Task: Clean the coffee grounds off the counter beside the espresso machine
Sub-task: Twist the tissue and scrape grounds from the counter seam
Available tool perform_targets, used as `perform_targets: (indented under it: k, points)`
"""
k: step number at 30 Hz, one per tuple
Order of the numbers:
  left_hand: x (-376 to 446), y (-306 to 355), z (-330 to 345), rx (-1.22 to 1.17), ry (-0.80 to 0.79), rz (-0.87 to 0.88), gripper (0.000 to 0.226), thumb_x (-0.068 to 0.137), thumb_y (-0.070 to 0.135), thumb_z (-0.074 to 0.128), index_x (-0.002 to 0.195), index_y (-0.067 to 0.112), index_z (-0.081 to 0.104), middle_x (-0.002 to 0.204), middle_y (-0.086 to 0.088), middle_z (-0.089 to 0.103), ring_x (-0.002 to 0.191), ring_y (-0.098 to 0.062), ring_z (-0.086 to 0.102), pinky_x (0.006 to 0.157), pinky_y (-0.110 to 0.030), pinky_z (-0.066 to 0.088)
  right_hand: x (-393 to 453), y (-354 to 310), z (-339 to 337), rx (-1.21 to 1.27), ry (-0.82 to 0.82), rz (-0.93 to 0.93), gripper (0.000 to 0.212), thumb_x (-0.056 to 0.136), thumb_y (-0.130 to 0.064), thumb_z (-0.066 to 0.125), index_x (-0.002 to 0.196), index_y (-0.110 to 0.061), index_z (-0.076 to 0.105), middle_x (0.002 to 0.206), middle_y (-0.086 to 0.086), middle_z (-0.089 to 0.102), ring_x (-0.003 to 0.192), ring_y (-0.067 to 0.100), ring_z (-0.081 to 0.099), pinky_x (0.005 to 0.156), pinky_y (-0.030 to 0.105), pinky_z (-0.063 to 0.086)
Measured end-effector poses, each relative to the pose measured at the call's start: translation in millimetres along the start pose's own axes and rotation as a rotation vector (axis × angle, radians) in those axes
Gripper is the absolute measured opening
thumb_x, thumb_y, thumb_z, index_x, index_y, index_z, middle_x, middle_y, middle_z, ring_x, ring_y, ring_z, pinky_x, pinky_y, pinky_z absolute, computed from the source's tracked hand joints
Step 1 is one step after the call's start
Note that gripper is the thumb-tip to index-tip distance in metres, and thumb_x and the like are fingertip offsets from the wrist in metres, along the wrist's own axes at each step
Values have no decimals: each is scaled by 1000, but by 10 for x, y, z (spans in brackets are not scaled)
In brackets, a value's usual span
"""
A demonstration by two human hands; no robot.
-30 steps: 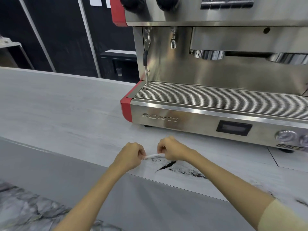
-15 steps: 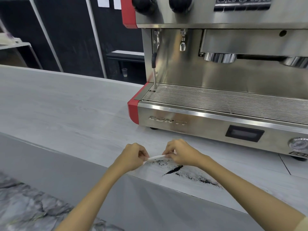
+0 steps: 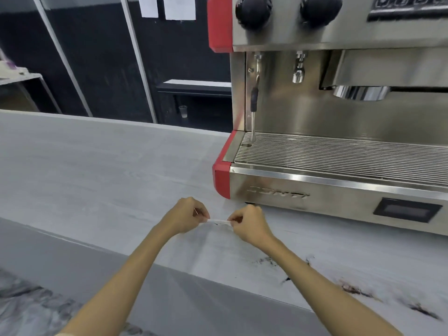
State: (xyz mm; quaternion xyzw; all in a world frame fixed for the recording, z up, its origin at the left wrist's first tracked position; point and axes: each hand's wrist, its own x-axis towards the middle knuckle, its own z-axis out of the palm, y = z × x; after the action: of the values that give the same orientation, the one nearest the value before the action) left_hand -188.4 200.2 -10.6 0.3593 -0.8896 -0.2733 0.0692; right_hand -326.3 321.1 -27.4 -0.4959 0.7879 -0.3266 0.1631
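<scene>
My left hand (image 3: 185, 215) and my right hand (image 3: 248, 223) each pinch one end of a thin white strip (image 3: 219, 221), perhaps a folded tissue or wipe, held taut between them just above the pale grey counter (image 3: 97, 170). Dark coffee grounds (image 3: 269, 261) lie scattered on the counter to the right of my hands, with more smears (image 3: 356, 291) toward the right edge. The steel and red espresso machine (image 3: 339, 166) stands just behind my right hand.
The counter's front edge (image 3: 169, 269) runs diagonally under my forearms, with a grey panel and marbled floor below. Left of the machine the counter stretches far back. A steam wand (image 3: 253, 103) hangs over the drip tray grille (image 3: 339, 151).
The camera has swung left and closer, so the grounds now lie right of my hands instead of beneath them. Both hands still pinch the white strip between them.
</scene>
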Motion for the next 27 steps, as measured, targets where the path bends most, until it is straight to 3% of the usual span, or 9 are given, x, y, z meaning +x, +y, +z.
perform_targets:
  k: [3,6,11,17,20,24,27]
  points:
    - [178,-91,40,-13,-13,67,12,81,6,64,82,13,73,85,-5,70,75,-15,58,74,-28,50,33,16,144,-15,96,54,24,79,3,49,80,-2,73,82,17,73,76,28,63,70,35,55]
    - [296,-140,116,-73,-1,140,16,82,4,61,85,13,73,85,-1,65,80,-16,61,77,-29,52,27,38,209,-115,162,80,29,80,2,45,56,-9,58,59,11,57,65,30,50,53,34,40]
    - [340,-187,309,-88,14,288,17,84,4,59,88,13,73,92,-3,67,82,-16,61,77,-24,49,-24,137,262,-193,261,87,23,84,1,47,89,1,70,89,19,66,84,34,58,72,37,48]
    - [332,-448,211,-79,50,352,19,84,1,59,87,12,74,91,0,69,75,-6,58,68,-3,42,36,39,456,-262,199,-19,18,72,14,54,75,6,71,70,21,63,65,37,60,54,38,51]
    - [198,-575,147,-38,22,388,19,84,1,59,89,13,74,90,0,69,76,-5,58,70,-6,45,-5,-15,524,-291,117,-90,20,71,17,53,75,6,70,72,19,60,68,35,59,54,38,50]
    - [40,-580,98,11,-69,421,21,85,4,57,92,15,74,89,7,66,80,-8,61,75,-18,51,-105,-27,410,-210,55,-116,21,82,4,55,92,-3,72,85,12,66,77,22,60,69,28,49]
    - [160,-519,53,-90,25,351,20,84,2,57,87,13,73,80,10,60,75,-8,59,68,-11,44,-12,-66,349,-91,188,-75,15,81,1,60,88,-4,73,82,12,69,69,17,59,66,24,48]
